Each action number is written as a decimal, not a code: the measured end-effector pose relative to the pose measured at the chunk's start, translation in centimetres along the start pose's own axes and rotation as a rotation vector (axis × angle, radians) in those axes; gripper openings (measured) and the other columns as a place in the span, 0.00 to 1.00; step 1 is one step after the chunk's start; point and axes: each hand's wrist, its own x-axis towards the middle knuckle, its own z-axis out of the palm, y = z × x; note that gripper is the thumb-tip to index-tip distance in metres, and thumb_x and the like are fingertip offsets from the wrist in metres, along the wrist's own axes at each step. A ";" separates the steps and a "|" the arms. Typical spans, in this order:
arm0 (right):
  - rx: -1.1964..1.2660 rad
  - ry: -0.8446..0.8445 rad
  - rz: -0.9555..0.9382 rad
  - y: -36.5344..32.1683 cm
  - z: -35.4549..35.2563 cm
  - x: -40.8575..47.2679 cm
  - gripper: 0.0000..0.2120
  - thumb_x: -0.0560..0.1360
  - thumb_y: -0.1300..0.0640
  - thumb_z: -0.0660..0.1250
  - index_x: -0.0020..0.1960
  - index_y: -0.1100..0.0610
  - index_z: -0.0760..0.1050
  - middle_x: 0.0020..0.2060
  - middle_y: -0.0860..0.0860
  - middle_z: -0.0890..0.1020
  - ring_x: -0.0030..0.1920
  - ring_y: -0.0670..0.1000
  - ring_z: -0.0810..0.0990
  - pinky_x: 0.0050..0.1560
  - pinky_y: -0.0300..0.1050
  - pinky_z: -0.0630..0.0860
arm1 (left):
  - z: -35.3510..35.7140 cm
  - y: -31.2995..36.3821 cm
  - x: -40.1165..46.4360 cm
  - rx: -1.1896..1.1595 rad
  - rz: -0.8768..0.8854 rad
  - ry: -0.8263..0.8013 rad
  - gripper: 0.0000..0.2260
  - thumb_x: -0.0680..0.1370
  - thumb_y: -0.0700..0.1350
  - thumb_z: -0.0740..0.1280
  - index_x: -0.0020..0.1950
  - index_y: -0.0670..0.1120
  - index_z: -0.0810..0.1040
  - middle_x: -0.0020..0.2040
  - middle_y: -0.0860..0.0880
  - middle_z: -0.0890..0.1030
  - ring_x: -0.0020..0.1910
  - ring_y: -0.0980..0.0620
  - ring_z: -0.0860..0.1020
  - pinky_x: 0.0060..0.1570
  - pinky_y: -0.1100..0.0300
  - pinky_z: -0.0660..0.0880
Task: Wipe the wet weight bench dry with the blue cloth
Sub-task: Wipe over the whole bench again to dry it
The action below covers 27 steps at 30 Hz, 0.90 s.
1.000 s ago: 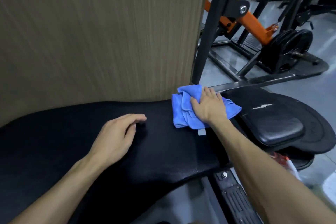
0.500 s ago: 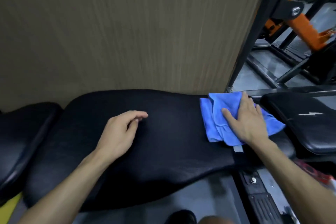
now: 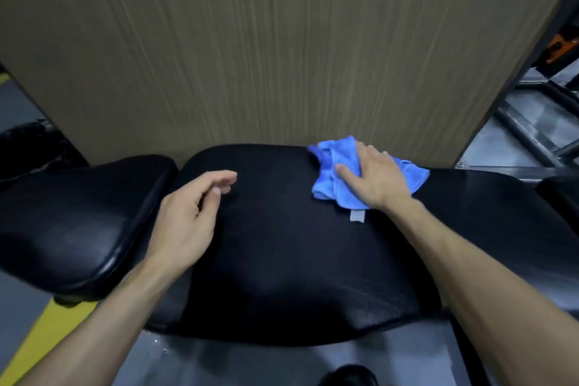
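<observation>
The black padded weight bench (image 3: 282, 260) runs left to right across the view. A crumpled blue cloth (image 3: 332, 175) with a small white tag lies on its far edge, right of centre. My right hand (image 3: 372, 178) presses flat on the cloth, fingers pointing left and away from me. My left hand (image 3: 188, 213) hovers over the left part of the long pad, fingers loosely curled, holding nothing. A separate black pad (image 3: 78, 219) of the bench sits at the left.
A tall wood-grain panel (image 3: 266, 41) stands directly behind the bench. Dark metal frame bars (image 3: 539, 110) and an orange machine part (image 3: 560, 47) are at the far right. Grey floor with a yellow stripe (image 3: 47, 332) lies at lower left. A dark shoe (image 3: 347, 376) shows at the bottom.
My right hand has slid the blue cloth leftward along the bench's far edge. The view has swung left, bringing the left pad into sight. My left hand has lifted and curled slightly.
</observation>
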 end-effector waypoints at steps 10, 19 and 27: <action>0.130 -0.320 -0.668 -9.1 -0.4 -13.1 0.34 0.79 0.38 0.59 0.81 0.48 0.54 0.80 0.45 0.57 0.80 0.45 0.51 0.79 0.44 0.45 | 0.5 -1.1 0.3 -0.008 0.006 -0.013 0.16 0.82 0.35 0.61 0.60 0.51 0.82 0.55 0.59 0.85 0.54 0.65 0.82 0.59 0.69 0.73; -0.059 -0.105 -0.048 -2.9 0.9 -1.6 0.44 0.72 0.29 0.45 0.81 0.54 0.54 0.80 0.52 0.59 0.80 0.54 0.53 0.79 0.54 0.49 | -4.2 -5.0 -1.7 -0.038 -0.165 0.122 0.15 0.83 0.38 0.60 0.60 0.52 0.83 0.55 0.59 0.85 0.54 0.65 0.82 0.59 0.71 0.73; 0.123 -0.359 -0.920 -21.0 5.5 -9.8 0.36 0.78 0.37 0.59 0.80 0.51 0.56 0.80 0.51 0.59 0.80 0.52 0.53 0.79 0.50 0.43 | -7.7 -7.9 -1.2 -0.016 -0.183 0.180 0.15 0.83 0.37 0.59 0.58 0.51 0.82 0.54 0.56 0.86 0.53 0.61 0.83 0.59 0.64 0.75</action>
